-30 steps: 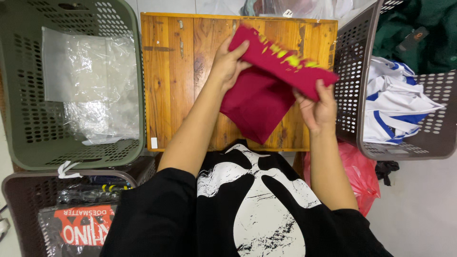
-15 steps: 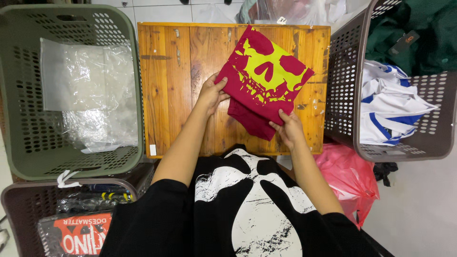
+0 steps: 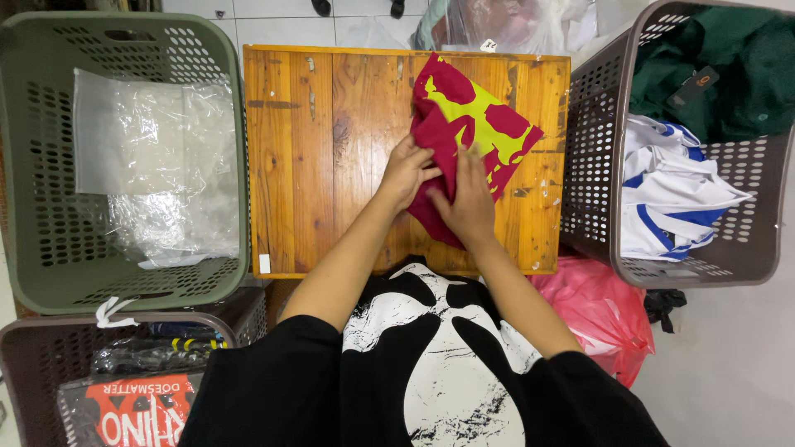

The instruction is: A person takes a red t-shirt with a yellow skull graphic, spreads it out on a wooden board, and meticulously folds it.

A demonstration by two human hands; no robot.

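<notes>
A crimson shirt with a yellow skull print [image 3: 472, 124] lies bunched on the right half of a wooden table [image 3: 331, 157]. My left hand [image 3: 406, 172] pinches the cloth at its left edge, fingers closed on a fold. Beside it, my right hand [image 3: 468, 199] presses flat on the lower part of the shirt and grips the fabric. The two hands are close together, almost touching, over the garment's near end. The printed side faces up toward the far table edge.
A green basket [image 3: 25, 207] on the left holds clear plastic bags [image 3: 157, 165]. A brown basket [image 3: 596, 124] on the right holds white-and-blue and dark green clothes. Another brown basket [image 3: 50, 348] with bagged items sits lower left. A pink plastic bag [image 3: 600, 310] lies lower right.
The shirt was held up and spread over the table; now it is down on the wood and gathered, and both hands have come together on its near end.
</notes>
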